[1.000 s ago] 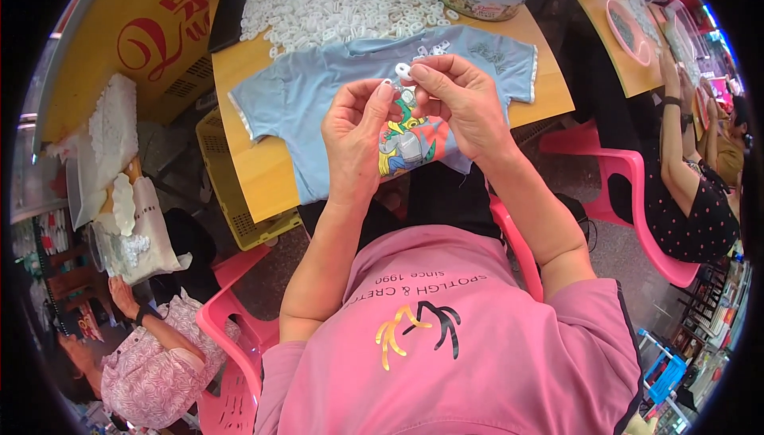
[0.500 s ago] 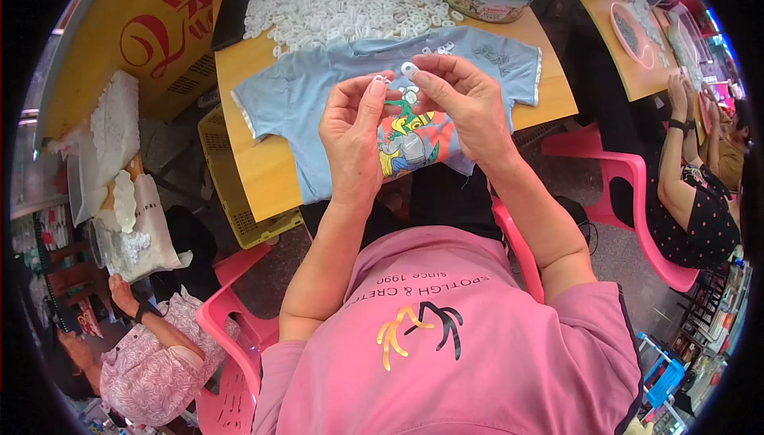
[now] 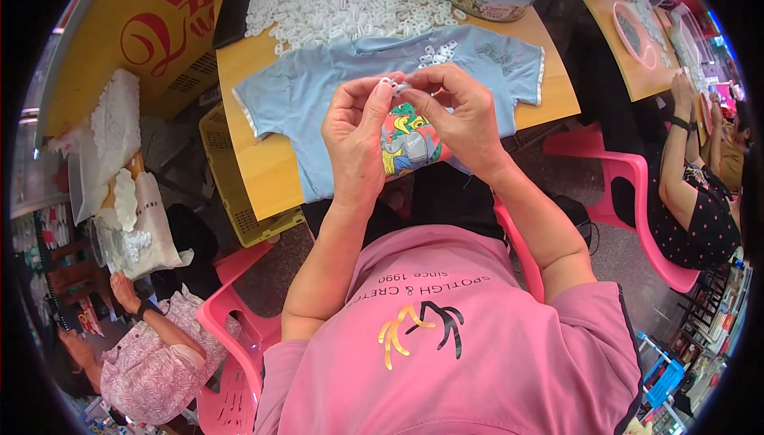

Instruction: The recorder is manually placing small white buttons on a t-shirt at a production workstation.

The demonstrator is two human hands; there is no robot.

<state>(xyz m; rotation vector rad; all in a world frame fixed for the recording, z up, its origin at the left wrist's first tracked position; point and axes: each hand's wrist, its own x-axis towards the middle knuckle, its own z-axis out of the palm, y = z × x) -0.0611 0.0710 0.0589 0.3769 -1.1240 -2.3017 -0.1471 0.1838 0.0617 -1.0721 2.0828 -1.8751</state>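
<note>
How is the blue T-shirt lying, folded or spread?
The blue T-shirt is spread: its sleeves reach out to both sides on the table, and its colourful print shows.

Apparently a workshop: white pieces [image 3: 342, 7] heaped near the far edge of the worktop [image 3: 555, 89], co-workers [image 3: 694, 216] at another table [image 3: 638, 82].

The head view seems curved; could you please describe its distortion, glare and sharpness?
Head view: the yellow panel bends near the rim; head view: the round tin shows inner glare; head view: white pieces between left hand and right hand are too small for detail.
</note>
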